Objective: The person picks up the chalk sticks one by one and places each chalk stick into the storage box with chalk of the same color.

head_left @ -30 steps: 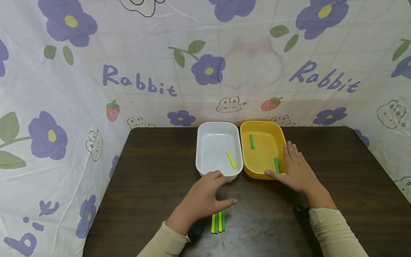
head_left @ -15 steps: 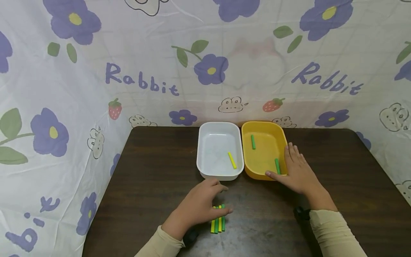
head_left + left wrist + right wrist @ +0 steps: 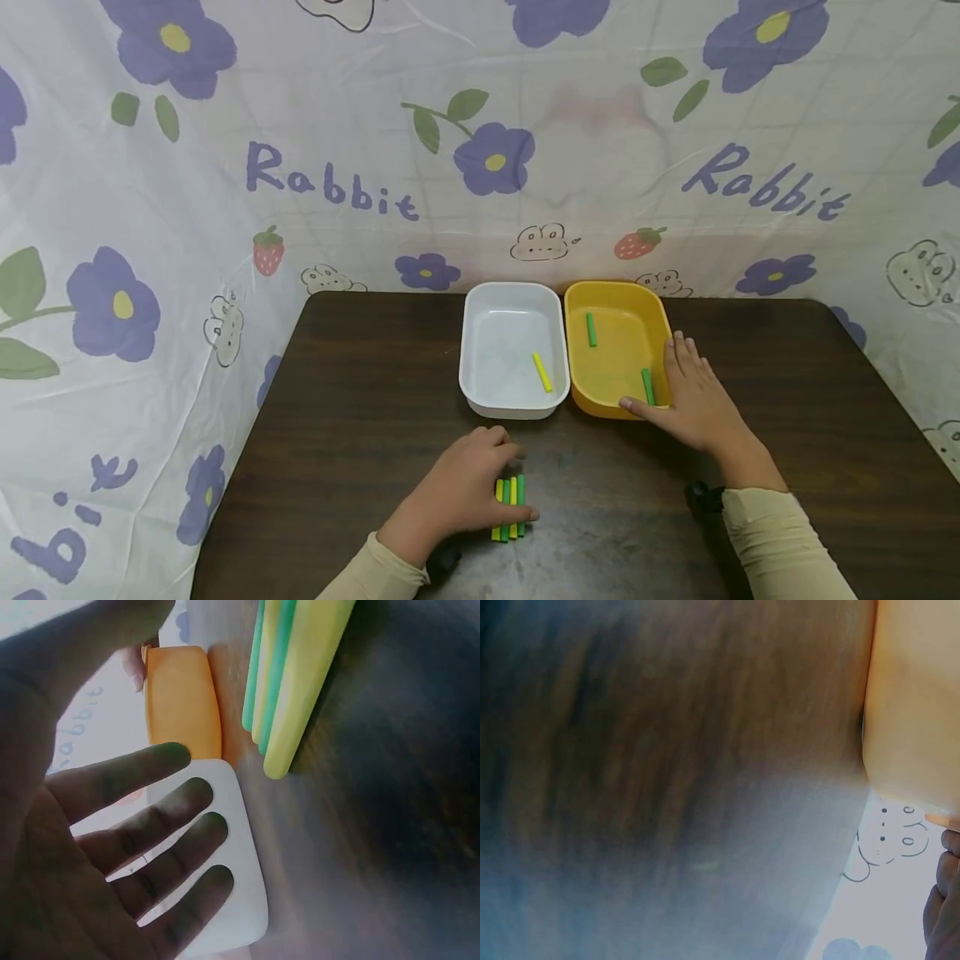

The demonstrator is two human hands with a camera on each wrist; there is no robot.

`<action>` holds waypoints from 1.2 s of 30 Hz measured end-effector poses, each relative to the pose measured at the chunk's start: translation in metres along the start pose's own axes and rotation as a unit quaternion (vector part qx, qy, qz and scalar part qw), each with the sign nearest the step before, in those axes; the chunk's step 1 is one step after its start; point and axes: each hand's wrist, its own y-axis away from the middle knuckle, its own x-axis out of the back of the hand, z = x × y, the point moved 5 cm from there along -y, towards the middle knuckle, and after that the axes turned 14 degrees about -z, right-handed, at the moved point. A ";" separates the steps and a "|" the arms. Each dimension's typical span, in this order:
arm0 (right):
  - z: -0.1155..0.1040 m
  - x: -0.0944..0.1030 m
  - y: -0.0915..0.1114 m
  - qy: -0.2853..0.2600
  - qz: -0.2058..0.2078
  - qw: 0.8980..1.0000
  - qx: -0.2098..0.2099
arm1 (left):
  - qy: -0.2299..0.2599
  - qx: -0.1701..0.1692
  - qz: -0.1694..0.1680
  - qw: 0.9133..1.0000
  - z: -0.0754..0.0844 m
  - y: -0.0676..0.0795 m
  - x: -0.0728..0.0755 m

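Note:
My left hand [image 3: 465, 483] hovers over a row of yellow and green sticks [image 3: 513, 487], its thumb crossing above them. In the left wrist view, its fingers [image 3: 157, 825] are spread and nearly straight, and the sticks [image 3: 289, 690] lie side by side beyond them, not held. My right hand [image 3: 697, 396] rests against the yellow tub [image 3: 611, 371], fingers extended along the right rim and thumb at the front edge. Two green sticks [image 3: 592, 330] lie inside that tub. Beside it, the white tub [image 3: 498, 358] has one yellow stick [image 3: 542, 372] in it.
Both tubs stand touching or nearly so at the far side of a dark wooden table [image 3: 360, 383]. Behind the table hangs a white cloth [image 3: 337, 100] printed with flowers and rabbits.
My left hand has drawn back from the white tub's front edge toward me, down to the row of sticks. My right hand has stayed at the yellow tub.

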 end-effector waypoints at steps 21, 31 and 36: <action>0.001 -0.001 0.000 -0.006 -0.005 1.000 -0.002 | -0.011 0.017 -0.053 0.998 -0.003 0.003 -0.020; 0.002 -0.001 -0.001 -0.008 0.000 1.000 -0.001 | -0.027 0.038 -0.060 0.997 0.000 -0.001 -0.018; 0.002 -0.003 -0.001 -0.010 0.001 1.000 -0.003 | -0.032 0.042 -0.062 0.997 0.001 -0.002 -0.019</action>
